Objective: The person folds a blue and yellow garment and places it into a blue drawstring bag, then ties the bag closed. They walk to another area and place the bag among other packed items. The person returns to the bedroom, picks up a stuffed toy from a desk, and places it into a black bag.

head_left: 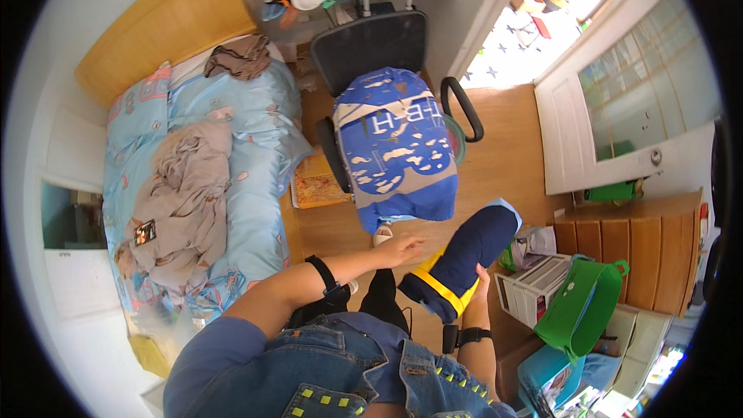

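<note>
While the right hand [481, 285] grips a dark blue cloth roll [474, 248] from its right side, the head view shows the left hand [402, 249] free on the other side, its fingers loosely bent and pointing towards the roll, with nothing seen in it. The roll is held in the air in front of the person, a little to the right of the body. Its long axis runs aslant, from a near left end, crossed by a yellow band [443, 292], to a far right end edged in pale blue. The right hand is the nearer one, touching the roll; the left is apart from it, just beyond its left flank, with a narrow gap between.

Ahead and to the left of the roll, a blue patterned cloth [398, 155] covers the seat of the office chair [371, 42], hanging over the seat's front edge between the armrests. On the bed [267, 124], a brown cloth [240, 57] lies at the head-end corner nearest the chair, and a crumpled taupe blanket [186, 178] spreads towards the foot edge. To the right of the roll stand a white slatted crate [534, 288] and a tilted green bin [576, 310].
</note>
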{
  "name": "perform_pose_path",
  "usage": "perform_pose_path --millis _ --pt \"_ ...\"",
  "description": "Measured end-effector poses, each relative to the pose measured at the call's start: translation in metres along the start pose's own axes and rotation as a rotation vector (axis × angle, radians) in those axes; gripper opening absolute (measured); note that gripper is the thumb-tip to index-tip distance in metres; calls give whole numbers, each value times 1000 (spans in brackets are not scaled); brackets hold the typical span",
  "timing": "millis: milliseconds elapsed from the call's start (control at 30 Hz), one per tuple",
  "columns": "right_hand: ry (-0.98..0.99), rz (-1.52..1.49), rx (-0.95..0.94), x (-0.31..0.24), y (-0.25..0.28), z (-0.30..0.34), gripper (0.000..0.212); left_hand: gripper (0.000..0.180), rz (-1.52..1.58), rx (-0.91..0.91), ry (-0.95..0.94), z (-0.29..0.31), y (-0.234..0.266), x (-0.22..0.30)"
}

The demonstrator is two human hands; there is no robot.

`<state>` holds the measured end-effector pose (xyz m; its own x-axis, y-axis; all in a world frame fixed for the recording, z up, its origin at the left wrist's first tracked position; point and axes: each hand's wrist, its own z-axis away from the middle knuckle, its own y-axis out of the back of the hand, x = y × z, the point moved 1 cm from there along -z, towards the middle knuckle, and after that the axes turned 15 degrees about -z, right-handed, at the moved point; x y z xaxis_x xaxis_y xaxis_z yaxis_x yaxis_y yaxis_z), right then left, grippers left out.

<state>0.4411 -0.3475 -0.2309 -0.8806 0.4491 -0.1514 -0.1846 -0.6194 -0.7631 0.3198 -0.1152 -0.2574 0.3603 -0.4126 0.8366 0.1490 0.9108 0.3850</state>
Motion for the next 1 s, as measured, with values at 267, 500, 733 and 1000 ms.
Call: perform_pose_path --millis 267,500,733,1000 --pt "111 -139 300 0 106 16 54 32 201 92 568 -96 -84 -126" --pt "75 -89 425 20 127 19 49 37 2024 722 626 -149 -68 -160" --pt "-307 12 395 20 92 -12 43 30 1854 298 351 -68 -12 -20" --pt "-255 266 -51 61 1 -66 71 26 1809 349 450 -22 14 42"
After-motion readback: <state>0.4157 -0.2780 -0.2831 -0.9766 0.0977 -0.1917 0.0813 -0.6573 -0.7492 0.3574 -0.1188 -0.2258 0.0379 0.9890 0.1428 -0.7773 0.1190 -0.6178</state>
